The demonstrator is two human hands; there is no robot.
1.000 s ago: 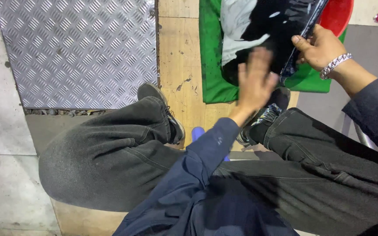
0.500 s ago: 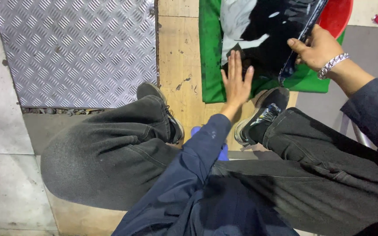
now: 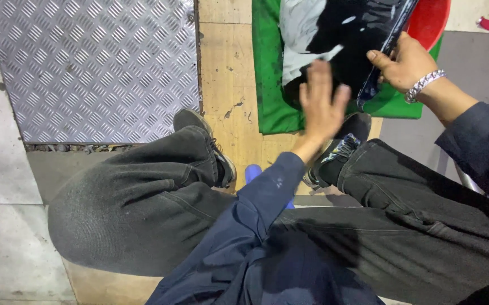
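Pressing down, the left hand (image 3: 321, 101) lies flat, fingers spread, on the black-and-grey garment (image 3: 335, 39) spread over the green cloth (image 3: 270, 85). Right hand (image 3: 405, 59) has its grip closed on a dark flat board (image 3: 383, 51) at the garment's edge. Looks like smoothing work; next calls for an even sweep, board held firm.

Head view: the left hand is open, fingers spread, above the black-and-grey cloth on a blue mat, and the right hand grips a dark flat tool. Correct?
One slip: the mat is green, not blue, as the head view shows. The rest holds: left hand open above the black-and-grey cloth, right hand gripping the dark flat tool.
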